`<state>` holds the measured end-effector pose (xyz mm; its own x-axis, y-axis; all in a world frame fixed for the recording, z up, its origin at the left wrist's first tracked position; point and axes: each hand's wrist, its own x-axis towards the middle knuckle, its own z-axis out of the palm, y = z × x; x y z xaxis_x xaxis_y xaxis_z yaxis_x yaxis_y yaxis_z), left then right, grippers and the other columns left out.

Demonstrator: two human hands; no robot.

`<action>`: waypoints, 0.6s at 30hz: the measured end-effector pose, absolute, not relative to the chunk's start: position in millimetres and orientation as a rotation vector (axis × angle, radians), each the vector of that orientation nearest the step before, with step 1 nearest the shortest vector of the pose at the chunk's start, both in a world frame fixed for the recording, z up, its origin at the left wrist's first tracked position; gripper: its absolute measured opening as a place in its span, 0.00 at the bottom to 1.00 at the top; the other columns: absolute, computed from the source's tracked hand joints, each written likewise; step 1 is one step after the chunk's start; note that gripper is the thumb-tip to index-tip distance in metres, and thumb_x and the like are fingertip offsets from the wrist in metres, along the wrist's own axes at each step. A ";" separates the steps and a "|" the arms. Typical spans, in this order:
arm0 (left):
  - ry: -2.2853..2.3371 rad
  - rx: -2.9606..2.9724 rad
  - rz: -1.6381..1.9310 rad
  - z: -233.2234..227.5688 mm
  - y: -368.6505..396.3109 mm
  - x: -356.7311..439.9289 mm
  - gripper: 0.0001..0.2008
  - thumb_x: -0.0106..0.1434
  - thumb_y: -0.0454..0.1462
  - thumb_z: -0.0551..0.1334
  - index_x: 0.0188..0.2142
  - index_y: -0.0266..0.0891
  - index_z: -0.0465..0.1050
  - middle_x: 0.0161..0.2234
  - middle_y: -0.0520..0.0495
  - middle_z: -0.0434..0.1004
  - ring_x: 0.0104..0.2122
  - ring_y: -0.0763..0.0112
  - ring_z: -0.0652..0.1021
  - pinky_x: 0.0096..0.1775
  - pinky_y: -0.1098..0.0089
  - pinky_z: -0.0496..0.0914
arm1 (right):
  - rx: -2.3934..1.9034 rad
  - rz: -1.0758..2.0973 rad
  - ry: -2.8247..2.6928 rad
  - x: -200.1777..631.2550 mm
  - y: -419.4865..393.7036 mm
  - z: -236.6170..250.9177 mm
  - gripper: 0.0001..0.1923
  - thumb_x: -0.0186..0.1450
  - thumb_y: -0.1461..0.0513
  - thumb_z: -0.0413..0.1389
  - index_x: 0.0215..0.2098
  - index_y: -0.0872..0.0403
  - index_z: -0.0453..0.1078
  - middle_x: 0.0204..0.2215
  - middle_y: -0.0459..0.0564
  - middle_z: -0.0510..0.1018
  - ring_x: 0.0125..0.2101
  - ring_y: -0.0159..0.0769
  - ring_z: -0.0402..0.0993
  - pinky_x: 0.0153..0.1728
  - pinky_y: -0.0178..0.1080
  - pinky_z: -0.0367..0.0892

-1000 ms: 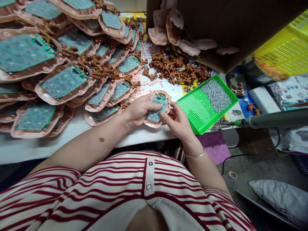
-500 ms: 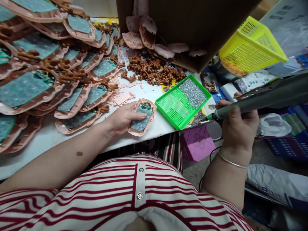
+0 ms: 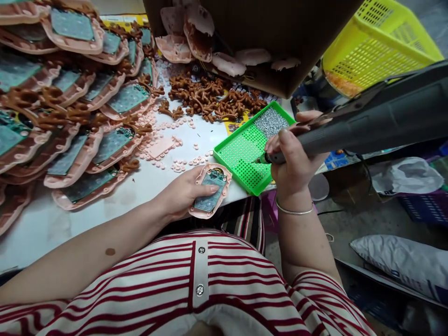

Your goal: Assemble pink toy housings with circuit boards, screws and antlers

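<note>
No legible brand or writing anywhere; printed yellow sheets under the parts are too blurred to read.

Left hand (image 3: 182, 193) lies at the near edge of the white bench (image 3: 45, 224); fingers spread flat, pressing the pink shell (image 3: 211, 191) down, thumb under its near side. Shell is glossy moulded plastic, rounded outline with ear-like lobes, open face up; inside sits a teal circuit board (image 3: 210, 196) with a matte grid of key contacts and small components at its far end.

Right hand (image 3: 294, 161) is off the right edge of the bench, fingers wrapped tight round the grey electric screwdriver (image 3: 367, 126); long smooth cylindrical body, tip aimed down over the green tray (image 3: 241, 151); can't tell if the bit touches it. Thin metal bangle (image 3: 294, 211) on that wrist.

Tray is bright green plastic, rectangular, perforated floor; heap of small shiny metal screws (image 3: 271, 122) in its far corner; tray sits at the right edge of the bench, just beside the shell.

Left and far side of the bench: overlapping stack of same pink shells with teal boards (image 3: 70, 140); brown antler-shaped pieces (image 3: 213, 95) piled near a cardboard box (image 3: 262, 37); small pink round buttons (image 3: 175, 163) scattered. Yellow mesh basket (image 3: 378, 42) at far right.
</note>
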<state>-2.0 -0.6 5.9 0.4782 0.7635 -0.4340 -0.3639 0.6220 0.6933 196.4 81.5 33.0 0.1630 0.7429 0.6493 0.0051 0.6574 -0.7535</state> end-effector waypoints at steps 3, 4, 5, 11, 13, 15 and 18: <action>0.813 0.554 0.691 7.7 -0.4 -1.4 0.21 0.54 0.34 0.71 0.47 0.36 0.72 0.35 0.43 0.79 0.28 0.68 0.78 0.27 0.72 0.72 | -0.653 0.585 -1.341 194.0 84.4 24.8 0.13 0.62 0.53 0.65 0.44 0.41 0.71 0.18 0.36 0.65 0.13 0.28 0.63 0.15 0.35 0.60; 0.816 0.552 0.689 8.3 -0.2 -0.9 0.21 0.54 0.34 0.72 0.47 0.36 0.72 0.35 0.43 0.79 0.28 0.68 0.78 0.26 0.73 0.72 | -0.635 0.594 -1.341 194.2 85.0 23.9 0.13 0.62 0.54 0.64 0.44 0.41 0.71 0.18 0.36 0.65 0.13 0.28 0.63 0.14 0.35 0.60; 0.819 0.550 0.687 8.9 0.0 -0.5 0.21 0.54 0.34 0.72 0.47 0.36 0.72 0.35 0.43 0.79 0.27 0.68 0.78 0.26 0.73 0.72 | -0.631 0.602 -1.341 194.4 85.5 23.5 0.13 0.62 0.54 0.64 0.44 0.41 0.71 0.19 0.36 0.65 0.13 0.28 0.63 0.14 0.36 0.60; 0.829 0.555 0.650 8.7 1.0 -1.7 0.23 0.55 0.35 0.71 0.49 0.36 0.71 0.34 0.43 0.79 0.26 0.71 0.77 0.26 0.75 0.71 | -0.672 0.652 -1.347 194.5 87.0 22.6 0.13 0.62 0.55 0.65 0.44 0.41 0.71 0.18 0.36 0.66 0.13 0.29 0.64 0.14 0.37 0.61; 0.837 0.560 0.649 7.7 1.0 -2.5 0.23 0.55 0.35 0.71 0.50 0.36 0.71 0.35 0.43 0.80 0.27 0.70 0.77 0.26 0.75 0.71 | -0.678 0.675 -1.347 194.2 86.2 23.2 0.12 0.61 0.55 0.65 0.43 0.41 0.71 0.19 0.36 0.67 0.14 0.29 0.65 0.15 0.37 0.61; 0.845 0.560 0.650 6.7 0.8 -3.0 0.24 0.55 0.35 0.71 0.50 0.35 0.70 0.35 0.42 0.80 0.28 0.70 0.77 0.26 0.75 0.71 | -0.704 0.693 -1.360 193.8 84.7 24.5 0.12 0.61 0.55 0.65 0.42 0.42 0.71 0.19 0.36 0.68 0.14 0.29 0.66 0.15 0.36 0.61; 0.847 0.551 0.650 6.2 0.7 -3.4 0.24 0.54 0.35 0.72 0.50 0.35 0.70 0.35 0.42 0.80 0.28 0.70 0.78 0.26 0.76 0.70 | -0.734 0.703 -1.364 193.2 82.0 26.5 0.12 0.61 0.55 0.65 0.41 0.43 0.71 0.18 0.36 0.67 0.14 0.28 0.66 0.15 0.36 0.61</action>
